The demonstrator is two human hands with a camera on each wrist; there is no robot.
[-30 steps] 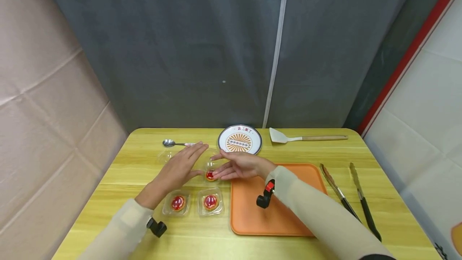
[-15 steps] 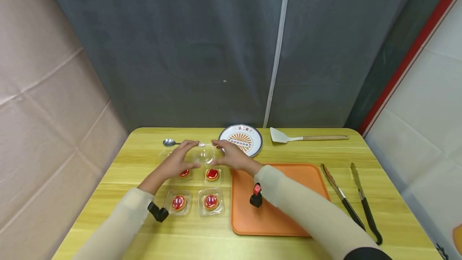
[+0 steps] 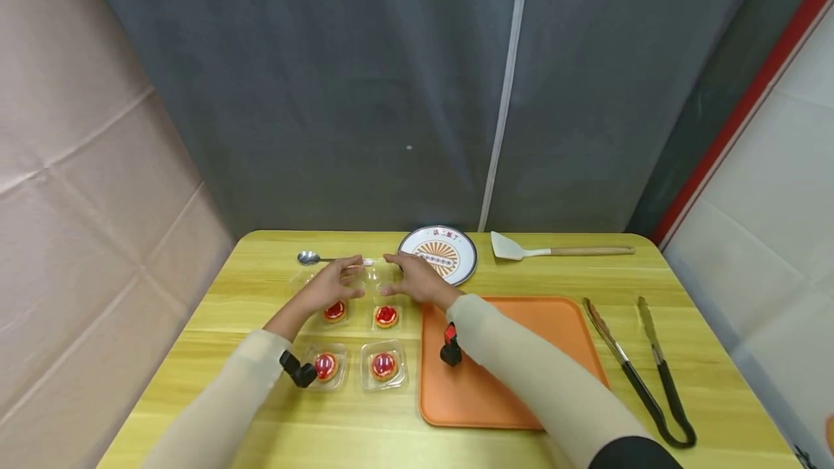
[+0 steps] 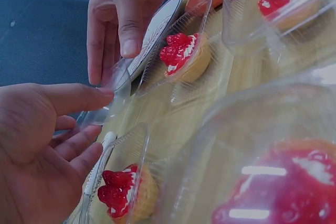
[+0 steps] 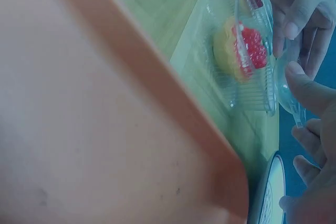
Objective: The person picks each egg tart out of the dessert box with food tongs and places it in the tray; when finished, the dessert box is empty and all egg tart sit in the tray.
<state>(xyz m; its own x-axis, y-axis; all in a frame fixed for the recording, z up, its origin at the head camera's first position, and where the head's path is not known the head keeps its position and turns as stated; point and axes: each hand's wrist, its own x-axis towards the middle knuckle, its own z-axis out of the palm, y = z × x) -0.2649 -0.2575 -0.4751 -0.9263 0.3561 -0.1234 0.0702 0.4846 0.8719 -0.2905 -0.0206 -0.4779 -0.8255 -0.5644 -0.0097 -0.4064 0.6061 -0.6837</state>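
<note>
Clear plastic lid [image 3: 374,275], just below mid-frame, is pinched at its edges by the left hand [image 3: 328,286] and right hand [image 3: 420,281], fingers loosely curled; uncovering of tarts [image 3: 386,316] seems in hand, steady setting-down called for.

Tarts [image 3: 384,365] in boxes [image 3: 400,382] on table [image 3: 326,433], left of tray [image 3: 482,396]; plate [image 3: 446,254] behind tray, between spoon [image 3: 308,258] and spatula [image 3: 557,251]; tongs [image 3: 643,392] right of tray; lid [image 3: 373,277] between left hand [image 3: 331,284] and right hand [image 3: 420,281].
</note>
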